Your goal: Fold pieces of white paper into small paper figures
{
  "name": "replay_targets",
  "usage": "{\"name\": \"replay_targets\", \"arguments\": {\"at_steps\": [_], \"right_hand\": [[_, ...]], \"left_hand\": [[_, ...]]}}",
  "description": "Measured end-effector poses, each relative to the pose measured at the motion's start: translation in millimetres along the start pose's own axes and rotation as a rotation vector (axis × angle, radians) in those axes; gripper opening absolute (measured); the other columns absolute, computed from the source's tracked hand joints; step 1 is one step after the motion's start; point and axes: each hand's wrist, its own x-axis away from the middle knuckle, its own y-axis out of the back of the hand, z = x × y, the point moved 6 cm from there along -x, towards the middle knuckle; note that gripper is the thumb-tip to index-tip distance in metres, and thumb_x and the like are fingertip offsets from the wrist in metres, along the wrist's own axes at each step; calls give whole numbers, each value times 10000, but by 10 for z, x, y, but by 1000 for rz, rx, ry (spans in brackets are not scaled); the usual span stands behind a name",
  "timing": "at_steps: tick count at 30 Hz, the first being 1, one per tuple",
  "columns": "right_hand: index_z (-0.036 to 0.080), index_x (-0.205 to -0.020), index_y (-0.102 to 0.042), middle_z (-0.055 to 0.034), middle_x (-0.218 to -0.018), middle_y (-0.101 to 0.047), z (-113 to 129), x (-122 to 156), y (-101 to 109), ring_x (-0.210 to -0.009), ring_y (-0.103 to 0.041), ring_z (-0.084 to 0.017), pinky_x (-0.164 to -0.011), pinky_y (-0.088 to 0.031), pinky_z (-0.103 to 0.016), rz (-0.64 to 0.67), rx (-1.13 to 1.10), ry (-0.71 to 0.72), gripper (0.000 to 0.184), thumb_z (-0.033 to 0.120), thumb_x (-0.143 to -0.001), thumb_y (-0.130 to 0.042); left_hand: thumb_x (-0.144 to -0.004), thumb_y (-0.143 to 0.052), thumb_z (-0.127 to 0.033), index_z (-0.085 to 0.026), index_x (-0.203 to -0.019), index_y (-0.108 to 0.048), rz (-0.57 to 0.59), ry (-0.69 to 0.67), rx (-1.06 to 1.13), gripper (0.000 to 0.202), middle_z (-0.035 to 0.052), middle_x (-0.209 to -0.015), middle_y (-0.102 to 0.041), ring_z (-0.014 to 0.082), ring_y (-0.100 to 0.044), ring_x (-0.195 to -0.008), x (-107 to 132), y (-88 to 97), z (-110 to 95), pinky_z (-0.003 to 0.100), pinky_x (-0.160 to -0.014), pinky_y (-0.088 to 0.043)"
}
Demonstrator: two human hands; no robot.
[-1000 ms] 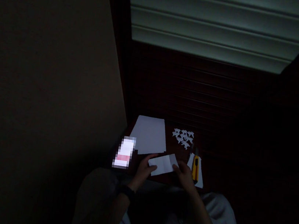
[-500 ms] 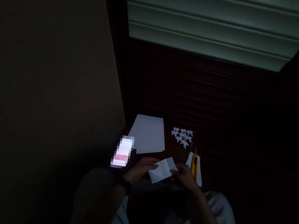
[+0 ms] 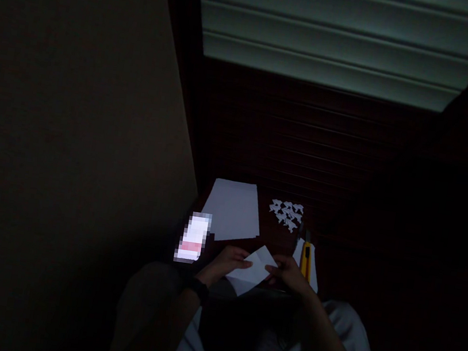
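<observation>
A folded sheet of white paper [image 3: 252,274] is held between my two hands over the near edge of the dark table. My left hand [image 3: 228,263] grips its left side, thumb on top and fingers behind. At the right corner my right hand [image 3: 287,273] pinches the paper between thumb and fingers. Creases run across the sheet, and its lower corner points toward my lap. Just right of my right hand lies a yellow utility knife [image 3: 306,261] on white paper pieces [image 3: 313,277]. The fingers behind the sheet are hidden.
A stack of white paper [image 3: 233,210] lies at the table's back left. Several small folded paper shapes [image 3: 286,213] sit to its right. A lit phone [image 3: 193,238], its screen blurred out, is at the left edge. A wall [image 3: 93,121] rises on the left, and the room is dim.
The folded paper has turned in my hands into a diamond-like position, its lower corner nearer to me. My left thumb has shifted slightly right over it. The other things lie as before.
</observation>
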Motion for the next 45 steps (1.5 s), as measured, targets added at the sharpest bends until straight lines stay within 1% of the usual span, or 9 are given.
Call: {"name": "replay_targets", "arguments": {"at_steps": [9,13,19,25,30,33,38,43,45], "right_hand": [[151,-985,-589,-39,-677,-655,-108,22,53,-558,-616,-160,-504,-507,-273,-50,-200,-23,419,326,-619,-692],[137,-948,-619,-57,-693,-660,-158,10,107,-584,-618,-157,-553,-515,-283,-76,-257,-23,370,285,-619,-703],[107,-856,-662,-80,-678,-659,-162,19,104,-606,-610,-164,-542,-490,-263,-34,-185,-11,276,279,-641,-670],[121,-877,-657,-78,-719,-658,-58,67,35,-632,-609,-167,-533,-472,-247,20,-151,2,300,327,-660,-632],[149,-940,-628,38,-444,-528,-91,32,28,-330,-438,-78,-312,-323,-172,-96,-4,23,365,392,-667,-622],[156,-1007,-601,74,-380,-459,-123,6,11,-266,-351,-59,-276,-254,-165,-101,1,25,412,398,-674,-611],[134,-1025,-588,73,-353,-449,-129,-7,25,-267,-368,-73,-281,-262,-173,-103,-4,13,459,422,-668,-601],[145,-1051,-565,75,-349,-441,-76,10,58,-259,-363,-77,-282,-281,-177,-202,42,41,502,484,-681,-568],[149,-1066,-555,70,-356,-443,-21,34,38,-255,-358,-76,-276,-271,-174,-237,39,49,522,516,-695,-535]], "left_hand": [[-625,-666,-343,-98,-992,-632,36,-12,41,442,107,-786,-674,205,-609,-652,27,10,-27,263,-567,-411],[-627,-660,-313,-89,-1012,-623,22,-14,94,448,111,-829,-670,197,-597,-682,9,45,-8,272,-611,-407],[-621,-645,-297,-92,-870,-674,-6,-23,80,324,88,-777,-670,183,-580,-679,9,68,10,250,-609,-392],[-666,-611,-381,-82,-837,-671,-27,-52,23,350,88,-728,-656,164,-568,-632,36,62,-15,230,-554,-378],[-607,-678,-352,-108,-931,-650,-14,-59,-59,406,94,-791,-667,188,-591,-722,3,45,13,251,-634,-399],[-621,-663,-346,-102,-886,-665,3,-52,-50,360,98,-793,-671,192,-594,-722,-32,36,58,264,-656,-402],[-627,-658,-330,-104,-906,-662,-3,-58,-9,359,94,-822,-671,193,-594,-734,-31,44,57,270,-670,-407],[-576,-715,-279,-115,-1034,-609,156,-29,29,498,120,-926,-655,221,-599,-810,28,-54,23,290,-700,-423],[-581,-713,-282,-106,-1012,-622,154,-36,16,475,121,-906,-661,223,-600,-804,19,-55,27,291,-701,-424]]}}
